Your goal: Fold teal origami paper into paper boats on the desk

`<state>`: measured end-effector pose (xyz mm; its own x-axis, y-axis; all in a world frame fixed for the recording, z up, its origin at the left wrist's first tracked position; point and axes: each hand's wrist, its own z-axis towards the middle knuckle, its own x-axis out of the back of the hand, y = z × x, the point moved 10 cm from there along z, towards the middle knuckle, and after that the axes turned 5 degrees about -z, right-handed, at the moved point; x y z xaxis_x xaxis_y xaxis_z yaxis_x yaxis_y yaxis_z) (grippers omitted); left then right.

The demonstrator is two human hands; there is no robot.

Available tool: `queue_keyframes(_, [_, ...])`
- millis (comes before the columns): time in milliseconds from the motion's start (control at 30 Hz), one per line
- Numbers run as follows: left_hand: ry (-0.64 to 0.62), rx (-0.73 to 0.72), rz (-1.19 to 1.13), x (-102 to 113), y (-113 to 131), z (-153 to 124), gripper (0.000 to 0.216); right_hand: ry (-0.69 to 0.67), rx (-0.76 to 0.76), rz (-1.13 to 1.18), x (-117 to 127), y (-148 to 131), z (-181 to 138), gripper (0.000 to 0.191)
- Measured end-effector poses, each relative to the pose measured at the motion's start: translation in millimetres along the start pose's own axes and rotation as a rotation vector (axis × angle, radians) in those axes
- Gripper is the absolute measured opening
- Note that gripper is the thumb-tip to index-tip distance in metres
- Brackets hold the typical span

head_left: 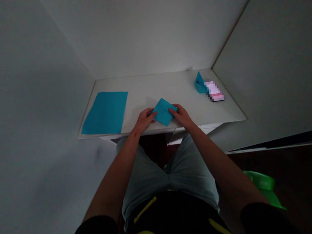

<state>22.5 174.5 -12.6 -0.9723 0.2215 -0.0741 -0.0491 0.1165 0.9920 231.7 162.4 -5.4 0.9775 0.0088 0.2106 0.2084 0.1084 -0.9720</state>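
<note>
A small folded piece of blue paper [163,111], diamond-shaped, lies near the front edge of a white table [151,88]. My left hand [145,118] grips its left corner with the fingers curled onto it. Its right corner is pinched by my right hand [181,114]. Both hands rest on the tabletop, one on each side of the paper.
A flat blue sheet [105,113] lies on the table's left part. A finished blue folded figure [199,83] stands at the back right beside a blurred pink-white object [215,91]. Walls close in the table on three sides. A green object [261,185] sits on the floor at right.
</note>
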Motion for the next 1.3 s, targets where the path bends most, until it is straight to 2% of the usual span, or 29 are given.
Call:
queue_keyframes(100, [-0.013, -0.021, 0.080, -1.5, 6.2, 1.0, 0.043, -0.057, 0.017, -0.077, -7.0, -3.3, 1.0, 0.052])
queue_keyframes(200, [-0.002, -0.067, 0.170, -1.7, 11.7, 3.1, 0.038, -0.115, 0.037, -0.052, -11.6, -9.1, -5.3, 0.048])
queue_keyframes(300, [0.068, -0.087, 0.216, 2.9, 11.6, 5.8, 0.032, -0.131, 0.039, 0.035, -11.2, -13.1, -11.4, 0.059])
queue_keyframes(367, [0.124, -0.077, 0.190, 6.6, 8.7, 6.8, 0.026, -0.120, 0.061, 0.055, -8.6, -16.3, -12.9, 0.065])
queue_keyframes(433, [0.161, -0.053, 0.127, 8.4, 4.5, 6.2, 0.023, -0.096, 0.096, 0.033, -5.0, -19.1, -12.4, 0.058])
queue_keyframes(500, [0.170, -0.049, 0.069, 7.7, 3.2, 3.9, 0.032, -0.086, 0.116, -0.002, -3.6, -19.1, -10.9, 0.051])
queue_keyframes(633, [0.128, -0.127, 0.049, 3.6, 12.1, -2.7, 0.062, -0.085, 0.116, -0.010, -4.8, -14.7, -8.4, 0.058])
queue_keyframes(800, [0.099, -0.190, 0.082, 2.6, 21.0, -6.3, 0.052, -0.106, 0.121, -0.002, -7.8, -16.7, -10.6, 0.057])
queue_keyframes(933, [0.101, -0.213, 0.045, 2.8, 23.4, -7.5, 0.067, -0.124, 0.109, -0.020, -9.4, -17.2, -12.6, 0.058])
queue_keyframes(1033, [0.092, -0.209, 0.077, 4.4, 23.1, -7.4, 0.051, -0.125, 0.095, -0.006, -9.3, -14.3, -11.1, 0.054])
queue_keyframes(1133, [-0.007, -0.127, 0.088, 1.4, 15.9, -6.3, 0.042, -0.065, 0.090, 0.007, -1.9, -12.2, -7.9, 0.050])
queue_keyframes(1300, [-0.130, -0.063, -0.002, 2.6, 13.2, -9.4, 0.060, 0.020, 0.073, 0.061, 11.5, -10.5, -5.9, 0.047])
